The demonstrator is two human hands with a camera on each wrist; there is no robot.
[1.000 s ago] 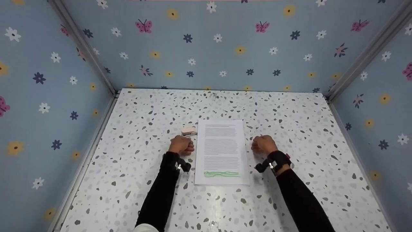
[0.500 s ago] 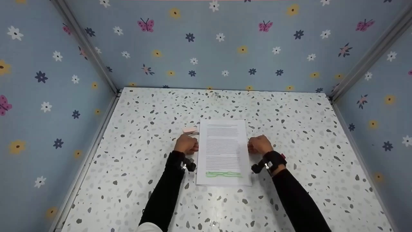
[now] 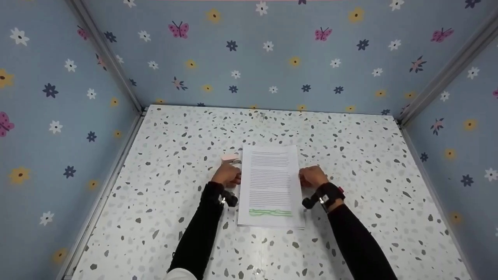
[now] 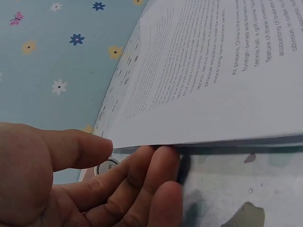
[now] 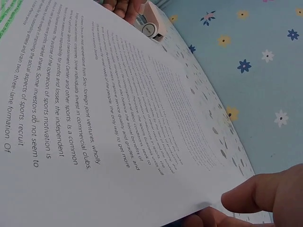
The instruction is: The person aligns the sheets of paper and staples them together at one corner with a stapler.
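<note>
Your left hand (image 3: 227, 174) at 9 o'clock and right hand (image 3: 311, 176) at 3 o'clock pinch the white printed paper sheet (image 3: 270, 184) — fingers under its lifted edges.

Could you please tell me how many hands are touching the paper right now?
2. The left hand is at the paper's left edge with fingers slipped under it; the right hand pinches the right edge. Fingers beneath the sheets are mostly hidden.
</note>
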